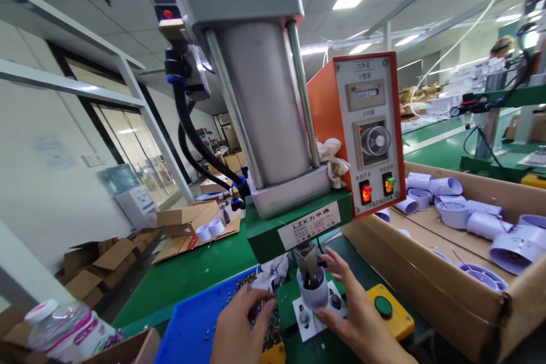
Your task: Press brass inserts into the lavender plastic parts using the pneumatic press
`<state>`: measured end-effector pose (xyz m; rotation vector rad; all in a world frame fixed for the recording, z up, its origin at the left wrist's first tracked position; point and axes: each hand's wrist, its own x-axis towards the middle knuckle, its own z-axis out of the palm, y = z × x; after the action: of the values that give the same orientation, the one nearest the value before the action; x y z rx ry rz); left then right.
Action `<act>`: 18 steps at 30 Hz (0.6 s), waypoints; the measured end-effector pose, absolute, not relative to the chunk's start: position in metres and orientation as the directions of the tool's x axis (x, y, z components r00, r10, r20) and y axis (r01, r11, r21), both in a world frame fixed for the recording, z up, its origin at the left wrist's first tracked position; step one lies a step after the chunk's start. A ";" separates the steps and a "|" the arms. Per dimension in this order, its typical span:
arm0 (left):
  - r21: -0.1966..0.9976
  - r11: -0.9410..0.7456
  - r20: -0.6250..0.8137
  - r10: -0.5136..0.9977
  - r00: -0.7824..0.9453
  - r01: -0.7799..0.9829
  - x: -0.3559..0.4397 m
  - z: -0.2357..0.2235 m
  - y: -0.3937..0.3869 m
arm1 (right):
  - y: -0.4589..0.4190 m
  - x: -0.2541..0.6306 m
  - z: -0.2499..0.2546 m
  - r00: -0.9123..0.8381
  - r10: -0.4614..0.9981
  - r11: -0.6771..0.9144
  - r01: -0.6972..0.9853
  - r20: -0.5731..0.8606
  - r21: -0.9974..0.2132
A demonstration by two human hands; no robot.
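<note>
A white plastic cylinder [314, 290] stands upright under the press ram, on a pale plate with bolts [306, 327]. The ram's lower end reaches into its top. My right hand [356, 310] is beside the cylinder with fingers spread and curved. Its thumb lies by the cylinder's base; whether it touches cannot be made out. My left hand [243, 327] is over the right side of a blue tray [187, 321] holding many small metal parts [273, 333]. Its thumb and forefinger come together in a pinch; anything between them is too small to see.
The press cylinder [264, 102] and an orange control box [375, 131] rise ahead. A yellow button box [390, 313] with a green button sits right of my right hand. At right, a cardboard box [409, 261] holds white plastic pieces. A bottle [70, 333] stands lower left.
</note>
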<state>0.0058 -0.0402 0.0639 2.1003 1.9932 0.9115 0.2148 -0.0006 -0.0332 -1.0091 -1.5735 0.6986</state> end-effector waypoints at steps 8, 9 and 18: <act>0.551 -0.171 0.148 0.983 0.106 0.817 0.059 0.113 -0.003 | 0.007 0.185 -0.018 -0.047 0.900 0.436 0.077 0.434 -0.897; 0.519 -0.181 0.126 0.983 0.135 0.836 0.064 0.114 -0.002 | 0.006 0.186 -0.018 -0.043 0.898 0.440 0.067 0.438 -0.896; 0.284 -0.185 0.042 0.983 0.180 0.941 0.078 0.112 0.012 | 0.007 0.186 -0.011 -0.113 0.898 0.433 0.050 0.426 -0.900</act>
<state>0.0784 0.0122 0.1122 2.2568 1.8690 0.3186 0.1862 0.0070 -0.0110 -0.8741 -1.5131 0.9046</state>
